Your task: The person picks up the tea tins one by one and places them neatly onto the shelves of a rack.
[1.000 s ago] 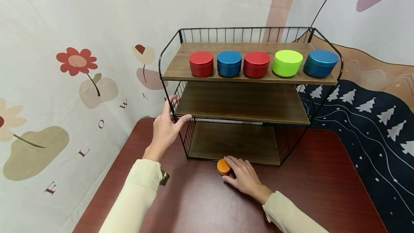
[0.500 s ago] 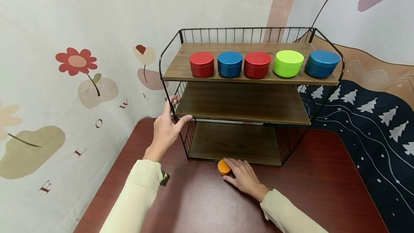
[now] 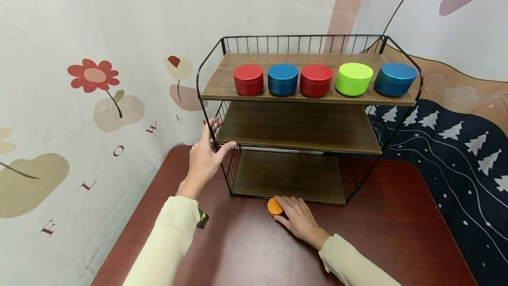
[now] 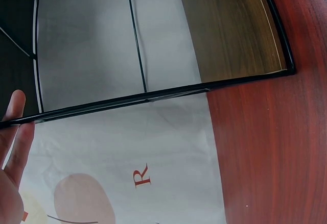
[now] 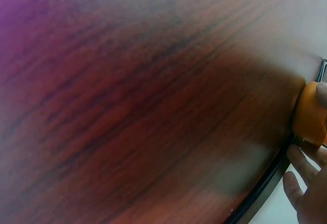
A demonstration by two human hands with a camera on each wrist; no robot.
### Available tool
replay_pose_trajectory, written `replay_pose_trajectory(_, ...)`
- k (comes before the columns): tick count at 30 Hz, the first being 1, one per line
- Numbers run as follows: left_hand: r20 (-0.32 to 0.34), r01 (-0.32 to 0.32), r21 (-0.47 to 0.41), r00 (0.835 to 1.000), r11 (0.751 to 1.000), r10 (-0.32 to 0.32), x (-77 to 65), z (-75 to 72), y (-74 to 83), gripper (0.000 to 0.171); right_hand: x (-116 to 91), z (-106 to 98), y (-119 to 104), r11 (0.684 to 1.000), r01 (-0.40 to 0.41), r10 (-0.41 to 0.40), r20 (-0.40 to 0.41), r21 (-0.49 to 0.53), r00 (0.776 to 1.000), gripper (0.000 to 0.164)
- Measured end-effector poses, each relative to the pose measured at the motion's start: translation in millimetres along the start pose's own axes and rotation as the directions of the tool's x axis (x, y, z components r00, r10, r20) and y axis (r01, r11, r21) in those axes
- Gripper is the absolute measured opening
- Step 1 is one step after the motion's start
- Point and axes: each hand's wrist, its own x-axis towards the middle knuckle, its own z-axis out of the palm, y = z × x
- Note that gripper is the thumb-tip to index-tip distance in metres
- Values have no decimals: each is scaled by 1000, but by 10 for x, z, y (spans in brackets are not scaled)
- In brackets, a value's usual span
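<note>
A black wire rack (image 3: 293, 100) with three wooden shelves stands on the table. My left hand (image 3: 202, 160) grips its left front upright at the middle shelf, thumb on the shelf's front corner. In the left wrist view, the fingers (image 4: 19, 145) come round the black bar. Down at the bottom shelf's front edge, my right hand (image 3: 297, 217) holds a small round orange tin (image 3: 274, 206) between thumb and fingers. Only part of that orange tin (image 5: 309, 114) shows at the right border of the right wrist view.
Several lidded round tins line the top shelf's front: red (image 3: 248, 80), blue (image 3: 282, 80), another red tin (image 3: 315, 80), lime green (image 3: 354, 79) and a second blue tin (image 3: 395, 79). Under the rack is a reddish-brown table (image 3: 397, 233), with a printed cloth wall (image 3: 119, 12) behind.
Both hands keep their places, the left on the rack and the right at the orange tin. The head view has shifted very slightly.
</note>
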Motion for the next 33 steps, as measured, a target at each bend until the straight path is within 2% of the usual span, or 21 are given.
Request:
replay_pose_trajectory(11, 4, 3, -1, 1000, 1000, -3, 4, -5, -3, 75, -9, -105, -51, 996, 62, -58, 60, -64, 997, 59)
replay_pose_trajectory(19, 24, 20, 10, 1000, 1000, -20, -13, -24, -2, 76, -20, -249, -156, 991, 101, -83, 186, -88, 979, 57)
replay_pose_trajectory(23, 15, 36, 32, 999, 999, -36, -30, -38, 1, 77, -10, -305, -216, 990, 120, -102, 220, -70, 970, 57)
replay_pose_trajectory(27, 17, 41, 29, 999, 999, -42, -29, -39, 2, 76, 0, -353, -272, 985, 159, -141, 222, -62, 965, 58)
replay_pose_trajectory(33, 17, 27, 17, 999, 999, -27, -21, -38, 6, 75, 48, -461, -363, 960, 272, -259, 166, -61, 952, 57)
